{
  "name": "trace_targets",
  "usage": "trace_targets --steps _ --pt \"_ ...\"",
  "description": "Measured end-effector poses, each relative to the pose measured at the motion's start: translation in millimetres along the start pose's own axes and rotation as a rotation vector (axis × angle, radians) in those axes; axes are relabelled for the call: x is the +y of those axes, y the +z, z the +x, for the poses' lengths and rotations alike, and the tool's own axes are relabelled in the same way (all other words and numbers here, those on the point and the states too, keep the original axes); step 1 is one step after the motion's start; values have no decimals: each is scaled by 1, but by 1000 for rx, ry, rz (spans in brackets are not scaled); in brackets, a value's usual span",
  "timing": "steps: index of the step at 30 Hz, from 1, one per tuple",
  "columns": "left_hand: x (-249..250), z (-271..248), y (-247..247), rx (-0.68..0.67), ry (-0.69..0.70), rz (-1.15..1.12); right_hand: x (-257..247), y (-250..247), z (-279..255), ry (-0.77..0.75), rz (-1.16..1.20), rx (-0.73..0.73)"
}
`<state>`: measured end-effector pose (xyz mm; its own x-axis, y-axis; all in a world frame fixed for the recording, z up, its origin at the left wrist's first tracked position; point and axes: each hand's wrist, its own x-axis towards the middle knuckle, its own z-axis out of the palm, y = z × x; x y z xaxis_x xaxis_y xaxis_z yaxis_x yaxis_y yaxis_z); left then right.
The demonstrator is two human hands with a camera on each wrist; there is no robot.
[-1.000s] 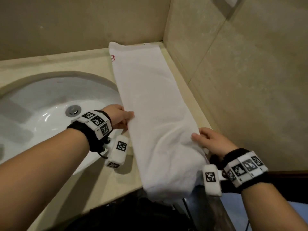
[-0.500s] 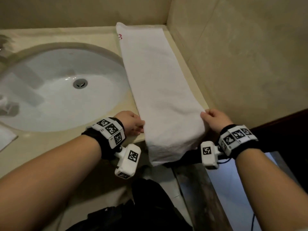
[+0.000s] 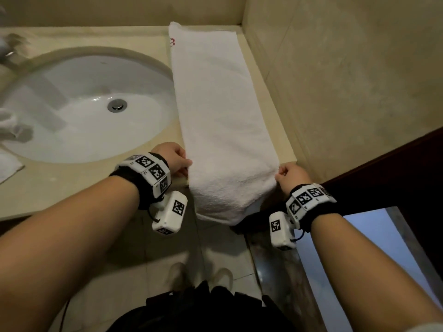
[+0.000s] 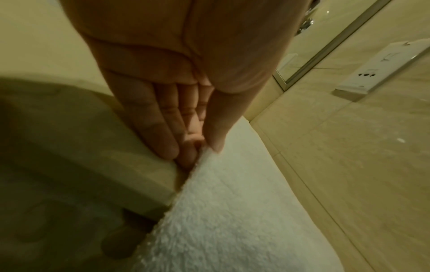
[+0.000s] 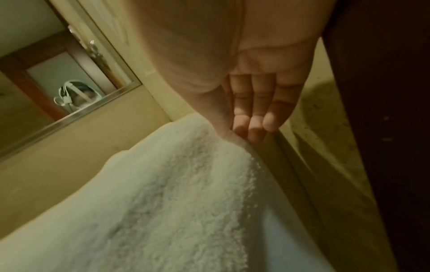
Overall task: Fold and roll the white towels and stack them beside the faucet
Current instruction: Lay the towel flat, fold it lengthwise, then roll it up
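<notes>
The folded white towel is laid along the table, at 3 o'clock of the sink, near end overhanging. Both edges are pinched by left hand and right hand. Rolling from the near end is judged next.

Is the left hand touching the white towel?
Touching. The left wrist view shows the left hand pinching the white towel's edge between thumb and fingers at the counter's front edge.

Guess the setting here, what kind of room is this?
Most likely a bathroom, possibly a hotel's: an oval undermount sink in a beige stone counter, a white towel laid beside it, and a framed mirror on the tiled wall.
</notes>
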<state>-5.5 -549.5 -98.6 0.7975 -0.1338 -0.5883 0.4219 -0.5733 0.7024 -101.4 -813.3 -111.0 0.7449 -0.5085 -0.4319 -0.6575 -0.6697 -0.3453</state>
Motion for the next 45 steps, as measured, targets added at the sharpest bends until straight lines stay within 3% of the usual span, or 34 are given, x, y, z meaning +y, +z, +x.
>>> trace_targets --steps 6,11,14,17,20,26,30,34,37,39,45 --pt "-1 -4 1 64 31 60 2 -2 2 -22 120 -56" --pt "-7 -17 3 93 102 49 -5 -5 -7 -92 167 101" --pt "-32 -41 6 47 138 -5 -25 -8 -26 -407 -52 226" --pt "-81 -53 26 -4 81 -19 -59 13 -38 -878 -307 64" --pt "-115 -38 63 -57 10 -14 -85 43 -37 -1083 -440 -27" --pt "-143 1 114 -128 -30 138 -81 61 -19 -1069 -315 -6" --pt "-174 -17 112 -248 -84 360 -80 60 -13 -1068 -253 -51" --pt "-171 -31 96 -305 -84 536 -81 56 -15 -1043 -224 -105" --pt "-141 -39 70 -303 -59 626 -84 42 -16 -998 -214 -199" --pt "-113 -44 47 -292 -10 573 -88 30 -12 -946 -208 -261" --pt "-4 -29 -35 -129 206 284 -122 -18 37 -691 -71 -183"
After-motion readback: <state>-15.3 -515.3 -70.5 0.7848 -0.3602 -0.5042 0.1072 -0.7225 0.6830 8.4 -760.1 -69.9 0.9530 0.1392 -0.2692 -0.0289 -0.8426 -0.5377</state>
